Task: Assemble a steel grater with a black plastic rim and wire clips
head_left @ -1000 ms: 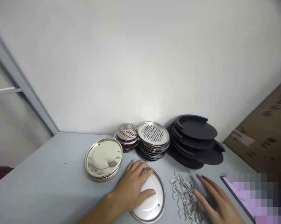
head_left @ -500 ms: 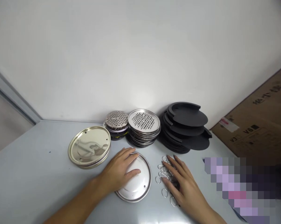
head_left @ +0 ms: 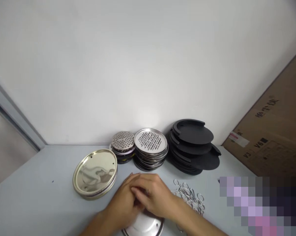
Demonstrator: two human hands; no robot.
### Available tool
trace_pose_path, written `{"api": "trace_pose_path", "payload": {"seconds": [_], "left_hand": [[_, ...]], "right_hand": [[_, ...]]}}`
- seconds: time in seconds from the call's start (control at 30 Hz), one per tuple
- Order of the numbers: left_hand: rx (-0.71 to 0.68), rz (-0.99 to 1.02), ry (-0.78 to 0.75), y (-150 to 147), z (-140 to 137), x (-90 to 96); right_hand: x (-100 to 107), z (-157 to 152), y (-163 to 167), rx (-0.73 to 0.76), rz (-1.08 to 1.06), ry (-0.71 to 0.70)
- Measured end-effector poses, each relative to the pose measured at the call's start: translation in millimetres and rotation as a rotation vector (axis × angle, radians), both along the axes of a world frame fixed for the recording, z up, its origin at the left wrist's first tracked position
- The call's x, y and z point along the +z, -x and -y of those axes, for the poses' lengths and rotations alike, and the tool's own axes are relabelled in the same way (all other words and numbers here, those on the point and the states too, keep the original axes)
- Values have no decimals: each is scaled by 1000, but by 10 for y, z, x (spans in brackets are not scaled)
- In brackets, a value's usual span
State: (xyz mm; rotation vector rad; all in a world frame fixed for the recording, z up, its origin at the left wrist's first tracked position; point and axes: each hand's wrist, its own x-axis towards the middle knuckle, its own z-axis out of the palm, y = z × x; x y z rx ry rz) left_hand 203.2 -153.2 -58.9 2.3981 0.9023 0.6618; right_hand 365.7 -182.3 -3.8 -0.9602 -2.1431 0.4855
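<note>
A: Closest thing?
B: Silver disc (head_left: 146, 226). Rimmed, one small dark hole showing. Flat on the bench (head_left: 27, 196), under the hands.

A: Hands?
B: Left hand (head_left: 120, 203) over the disc's left side, right hand (head_left: 157, 193) crossed over its front, touching it.

A: Fingers?
B: Right set bent, thumb angled toward the left hand. Left set mostly hidden behind the right. Can't tell how far open either is, or whether anything's gripped.

A: Beside the disc?
B: Loose pile of wire rings (head_left: 191, 199) to the right, straight on the bench, partly hidden by the right forearm.

A: Other side?
B: Gold-toned discs (head_left: 96, 174), stacked. Top one mirror-bright, two small holes visible.

A: Far right?
B: Pixelated patch (head_left: 248, 203). Can't tell what's under it.

A: Back row?
B: Left to right: short stack of perforated discs (head_left: 123, 144), bigger stack of grater discs (head_left: 150, 149), then black round pieces (head_left: 192, 142), part-rimmed, piled askew.

A: Containers?
B: Cardboard box (head_left: 280, 127), right. Contents hidden.

A: Markings?
B: Looks like "V3" and "V6", black square next to the latter. Bigger characters above, can't make them out. White label (head_left: 239, 139), reddish mark, too small to read.

A: Behind?
B: White wall (head_left: 143, 65).
</note>
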Motion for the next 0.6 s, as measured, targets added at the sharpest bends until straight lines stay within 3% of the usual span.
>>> {"api": "trace_pose_path", "payload": {"seconds": [0.1, 0.17, 0.27, 0.37, 0.6], "left_hand": [[-30, -11, 14, 12, -27, -35], [-48, -22, 38, 15, -49, -32], [-3, -2, 90, 7, -68, 5], [76, 35, 122, 20, -86, -9], [90, 55, -27, 115, -212, -293]], "right_hand": [[-238, -36, -1, -60, 52, -3], [-292, 5, -77, -72, 67, 36], [-248, 18, -228, -69, 82, 148], [-184, -71, -412, -167, 65, 196], [-179, -221, -750, -498, -41, 67]]}}
